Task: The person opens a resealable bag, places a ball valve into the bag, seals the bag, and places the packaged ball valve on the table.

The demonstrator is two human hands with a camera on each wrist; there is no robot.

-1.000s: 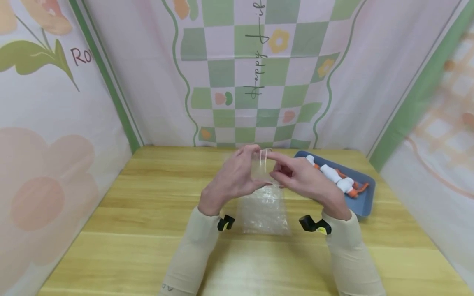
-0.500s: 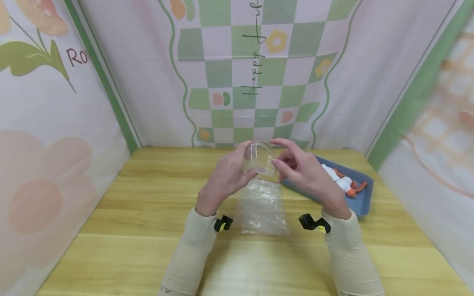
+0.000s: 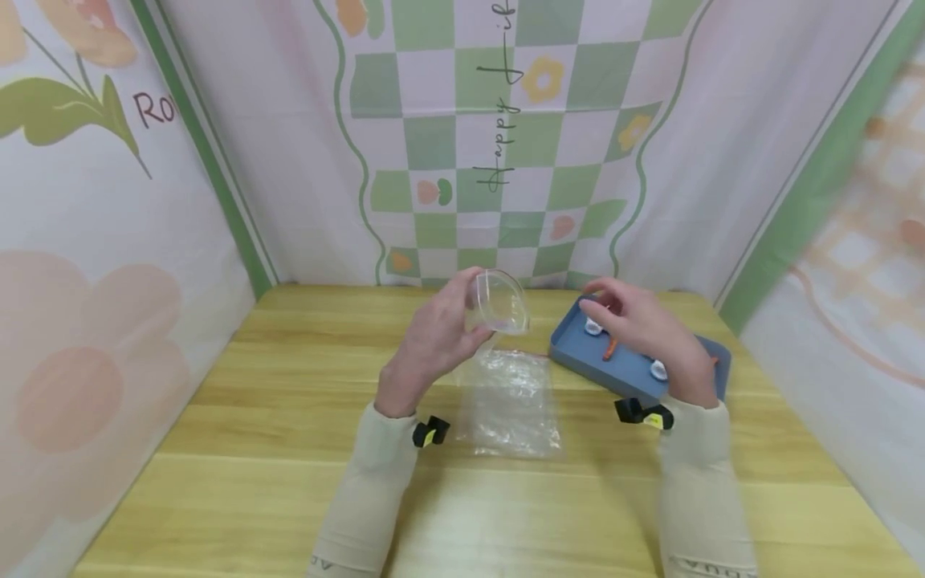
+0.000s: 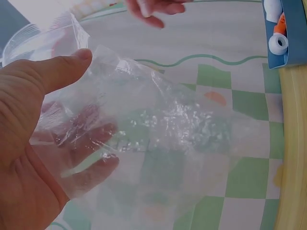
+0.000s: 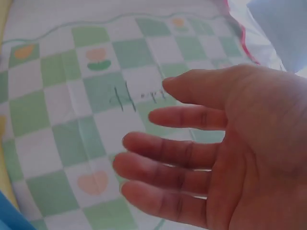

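Note:
My left hand [image 3: 433,329] holds a clear plastic bag [image 3: 503,303] near its mouth, which gapes in a rounded shape. In the left wrist view the thumb lies along the front of the bag [image 4: 168,110], and the other fingers show through the film behind it. My right hand [image 3: 643,325] is off the bag, over the blue tray [image 3: 600,369] in the head view. Its fingers [image 5: 158,167] are spread and relaxed, with nothing in them. Small white and orange pieces [image 3: 609,347] lie in the tray, partly hidden by this hand.
Below the gaping mouth, crinkled clear plastic with a red line along its top [image 3: 513,409] shows against the wooden table [image 3: 289,449]. Printed cloth [image 3: 499,152] walls off the back and both sides. Each wrist carries a small black camera.
My right hand has let go of the bag's mouth and moved right, over the tray. My left hand has kept its grip and shifted slightly left; the mouth has widened into a rounded gap.

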